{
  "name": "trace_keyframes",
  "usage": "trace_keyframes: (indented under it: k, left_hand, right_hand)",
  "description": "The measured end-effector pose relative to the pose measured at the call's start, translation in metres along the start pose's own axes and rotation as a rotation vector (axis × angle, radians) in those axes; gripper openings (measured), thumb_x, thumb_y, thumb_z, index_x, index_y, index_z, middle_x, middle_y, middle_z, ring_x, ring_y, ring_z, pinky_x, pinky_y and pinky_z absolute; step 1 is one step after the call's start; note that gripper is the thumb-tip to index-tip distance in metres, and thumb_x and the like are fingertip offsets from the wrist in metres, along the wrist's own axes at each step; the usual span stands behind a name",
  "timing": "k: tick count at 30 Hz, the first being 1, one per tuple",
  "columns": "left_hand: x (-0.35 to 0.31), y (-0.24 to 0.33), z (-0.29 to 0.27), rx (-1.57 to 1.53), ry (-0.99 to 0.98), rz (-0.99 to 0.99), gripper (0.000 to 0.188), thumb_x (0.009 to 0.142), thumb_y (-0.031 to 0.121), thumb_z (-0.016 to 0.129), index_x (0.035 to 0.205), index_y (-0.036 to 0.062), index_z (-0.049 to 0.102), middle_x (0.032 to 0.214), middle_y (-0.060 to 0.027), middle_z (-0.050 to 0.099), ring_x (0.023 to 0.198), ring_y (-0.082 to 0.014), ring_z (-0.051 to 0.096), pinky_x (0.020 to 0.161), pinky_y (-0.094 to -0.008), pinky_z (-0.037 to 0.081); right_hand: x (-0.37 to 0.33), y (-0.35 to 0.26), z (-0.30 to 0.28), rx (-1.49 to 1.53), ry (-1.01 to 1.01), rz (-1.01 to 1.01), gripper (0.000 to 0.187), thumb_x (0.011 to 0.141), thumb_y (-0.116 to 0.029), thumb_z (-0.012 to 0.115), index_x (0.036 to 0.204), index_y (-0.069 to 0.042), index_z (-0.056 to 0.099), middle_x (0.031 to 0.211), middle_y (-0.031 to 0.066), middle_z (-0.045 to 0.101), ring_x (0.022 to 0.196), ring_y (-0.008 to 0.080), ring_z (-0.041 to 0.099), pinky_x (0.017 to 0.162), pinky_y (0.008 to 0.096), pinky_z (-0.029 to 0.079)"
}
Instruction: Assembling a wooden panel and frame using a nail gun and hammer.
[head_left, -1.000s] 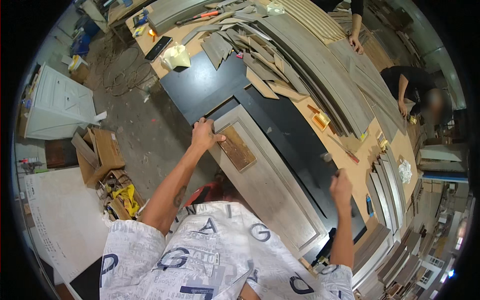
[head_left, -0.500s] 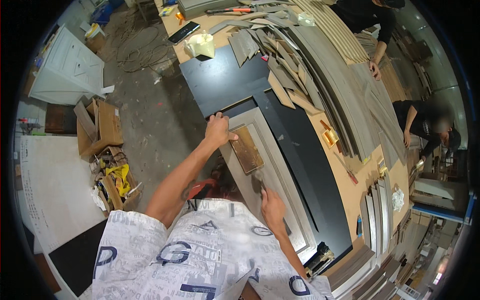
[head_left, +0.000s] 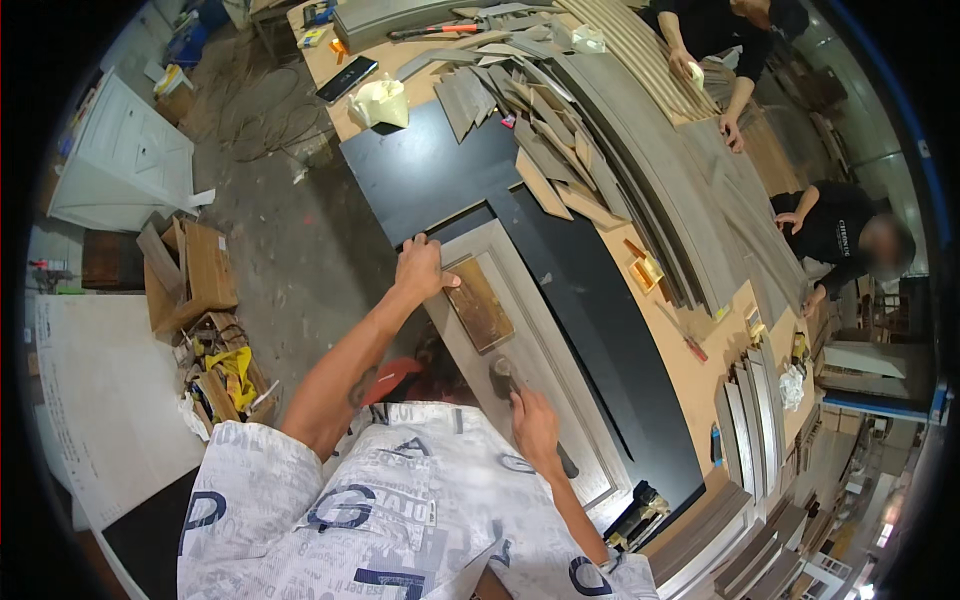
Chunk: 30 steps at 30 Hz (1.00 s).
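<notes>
A mallet [head_left: 502, 372] with a dark head is in my right hand [head_left: 535, 430], whose fingers wrap its handle. The mallet's head is close to the near end of a brown wooden block [head_left: 482, 308]. That block lies flat on a grey panel [head_left: 545, 375] with a moulded border. My left hand [head_left: 420, 270] is closed at the panel's far left corner; its fingers curl over the edge and its thumb touches the block. The panel lies within a black frame [head_left: 590, 320] on the workbench.
Grey offcuts [head_left: 560, 140] pile up beyond the frame. A phone [head_left: 347, 78] and cream paper bundle [head_left: 380, 103] lie far left. Two co-workers' hands [head_left: 733, 135] are across the bench. A screwdriver [head_left: 697, 348] and grey strips [head_left: 750, 420] lie right. A cardboard box [head_left: 200, 270] stands left.
The mallet has turned, so its head shows more plainly, below the block. My hands and the bench have shifted slightly left in the view. One co-worker's second hand has come into sight.
</notes>
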<state>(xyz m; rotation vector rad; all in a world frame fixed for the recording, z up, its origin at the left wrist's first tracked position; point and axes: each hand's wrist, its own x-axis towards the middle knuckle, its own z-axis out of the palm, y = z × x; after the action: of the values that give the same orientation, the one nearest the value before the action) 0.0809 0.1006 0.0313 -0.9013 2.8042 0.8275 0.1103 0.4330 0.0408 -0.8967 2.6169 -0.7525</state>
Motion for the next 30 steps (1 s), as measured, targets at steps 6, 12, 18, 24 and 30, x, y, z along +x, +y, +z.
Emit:
trace_keyframes:
  k: [6, 12, 18, 24, 30]
  left_hand:
    - [0.001, -0.002, -0.005, -0.023, 0.007, 0.028, 0.065, 0.059, 0.035, 0.089, 0.104, -0.0048, 0.063, 0.116, -0.0239, 0.056, 0.112, -0.0417, 0.05, 0.095, -0.0488, 0.045]
    - [0.007, -0.005, -0.001, 0.01, 0.0, 0.029, 0.069, 0.06, 0.037, 0.089, 0.103, -0.0086, 0.061, 0.119, -0.0254, 0.054, 0.114, -0.0424, 0.05, 0.095, -0.0482, 0.046]
    - [0.006, -0.001, -0.002, 0.061, -0.047, 0.058, 0.068, 0.061, 0.037, 0.089, 0.103, -0.0093, 0.062, 0.12, -0.0262, 0.053, 0.114, -0.0423, 0.051, 0.095, -0.0485, 0.047]
    - [0.008, 0.0, 0.0, 0.062, -0.049, 0.091, 0.07, 0.061, 0.038, 0.088, 0.103, -0.0102, 0.06, 0.112, -0.0272, 0.054, 0.107, -0.0429, 0.053, 0.09, -0.0485, 0.047]
    - [0.012, -0.031, -0.012, -0.054, -0.084, 0.303, 0.063, 0.078, 0.027, 0.075, 0.119, -0.0141, 0.053, 0.11, -0.0275, 0.056, 0.107, -0.0422, 0.053, 0.089, -0.0485, 0.047]
  right_hand:
    - [0.002, -0.006, -0.002, 0.031, 0.011, 0.07, 0.025, 0.096, -0.023, 0.056, 0.105, -0.002, 0.065, 0.09, 0.0204, 0.065, 0.083, 0.0415, 0.062, 0.071, 0.0478, 0.049]
    - [0.012, -0.013, -0.002, 0.004, -0.024, 0.132, 0.028, 0.097, -0.026, 0.054, 0.111, -0.004, 0.066, 0.093, 0.0205, 0.066, 0.085, 0.0409, 0.062, 0.073, 0.0474, 0.049]
    - [0.014, -0.011, 0.003, -0.041, 0.049, 0.113, 0.027, 0.097, -0.028, 0.053, 0.108, -0.007, 0.064, 0.092, 0.0182, 0.065, 0.08, 0.0405, 0.064, 0.069, 0.0501, 0.05]
    - [0.019, -0.006, 0.008, -0.06, 0.068, 0.144, 0.026, 0.095, -0.029, 0.057, 0.11, -0.01, 0.067, 0.092, 0.0167, 0.066, 0.079, 0.0391, 0.064, 0.068, 0.0481, 0.051]
    - [0.016, -0.037, 0.006, -0.073, 0.168, 0.309, 0.023, 0.09, -0.028, 0.064, 0.104, -0.01, 0.07, 0.087, 0.0145, 0.066, 0.077, 0.0356, 0.064, 0.067, 0.0446, 0.05]
